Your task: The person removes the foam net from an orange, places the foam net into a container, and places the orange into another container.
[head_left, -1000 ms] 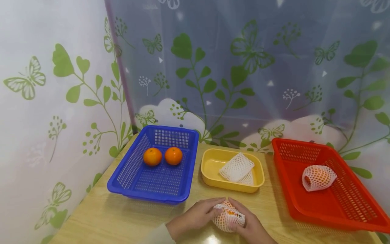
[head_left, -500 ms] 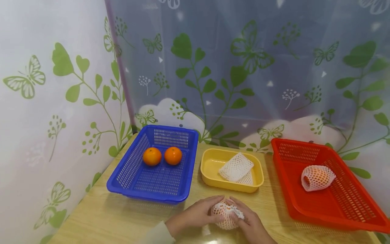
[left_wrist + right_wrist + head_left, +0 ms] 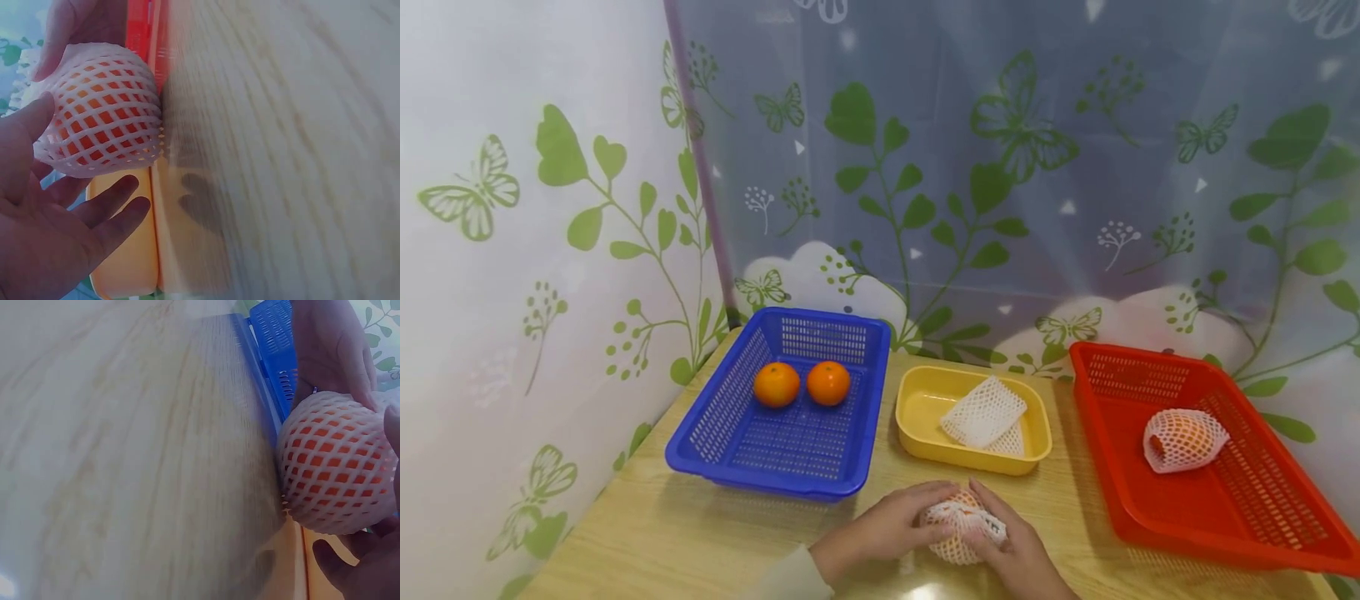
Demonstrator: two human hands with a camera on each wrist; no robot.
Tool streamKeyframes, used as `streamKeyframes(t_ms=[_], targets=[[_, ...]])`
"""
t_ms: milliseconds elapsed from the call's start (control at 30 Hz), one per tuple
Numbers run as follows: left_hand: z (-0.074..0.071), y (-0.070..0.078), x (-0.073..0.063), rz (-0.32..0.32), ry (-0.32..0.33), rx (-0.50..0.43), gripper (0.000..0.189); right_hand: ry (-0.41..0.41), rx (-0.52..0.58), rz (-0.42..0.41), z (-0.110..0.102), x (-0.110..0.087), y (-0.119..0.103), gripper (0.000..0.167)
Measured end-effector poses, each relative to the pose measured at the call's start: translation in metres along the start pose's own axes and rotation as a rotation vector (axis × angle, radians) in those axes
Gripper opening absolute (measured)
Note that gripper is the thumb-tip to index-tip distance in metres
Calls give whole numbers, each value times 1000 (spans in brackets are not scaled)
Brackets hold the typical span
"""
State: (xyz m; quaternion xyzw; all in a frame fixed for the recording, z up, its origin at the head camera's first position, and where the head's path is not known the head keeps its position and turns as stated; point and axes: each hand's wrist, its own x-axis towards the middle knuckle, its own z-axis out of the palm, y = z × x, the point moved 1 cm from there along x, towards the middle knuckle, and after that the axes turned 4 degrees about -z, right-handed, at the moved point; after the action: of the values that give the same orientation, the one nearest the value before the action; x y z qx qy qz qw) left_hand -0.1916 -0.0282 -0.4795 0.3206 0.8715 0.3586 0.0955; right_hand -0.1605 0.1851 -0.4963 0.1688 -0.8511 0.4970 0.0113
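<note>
The left hand (image 3: 891,525) and right hand (image 3: 1018,550) hold a netted orange (image 3: 961,550) between them, thumbs on its near side. A strip of table (image 3: 700,542) separates them from the yellow tray's (image 3: 962,455) front edge; the blue basket (image 3: 775,486) and red basket (image 3: 1180,504) flank farther out.

Flat, pale-yellow wood-grain table (image 3: 625,533) bears white glare spot (image 3: 922,592) at its near side | behind table: blue-grey backdrop sheet (image 3: 1037,242) hangs, green leaf-and-butterfly print (image 3: 989,187) | left of table: whitish sheet (image 3: 467,333) hangs, similar green print (image 3: 561,148)
</note>
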Motion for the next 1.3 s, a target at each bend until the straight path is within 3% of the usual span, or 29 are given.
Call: streamKeyframes(t_ms=[167, 433, 700, 967, 1167, 1300], targets=[[2, 1, -1, 28, 38, -10, 47, -44, 79, 40, 0, 0, 2, 72], [2, 3, 3, 74, 133, 38, 40, -38, 28, 26, 1, 0, 5, 72], [0, 3, 2, -78, 57, -108, 60, -44, 24, 41, 2, -1, 2, 66], [-4, 4, 2, -72, 30, -81, 62, -43, -11, 66, 1, 0, -1, 55], [-3, 0, 3, -61, 18, 6, 67, -9, -68, -64, -1, 1, -1, 43], [-3, -1, 5, -73, -3, 31, 67, -7, -58, -80, -2, 0, 1, 51]])
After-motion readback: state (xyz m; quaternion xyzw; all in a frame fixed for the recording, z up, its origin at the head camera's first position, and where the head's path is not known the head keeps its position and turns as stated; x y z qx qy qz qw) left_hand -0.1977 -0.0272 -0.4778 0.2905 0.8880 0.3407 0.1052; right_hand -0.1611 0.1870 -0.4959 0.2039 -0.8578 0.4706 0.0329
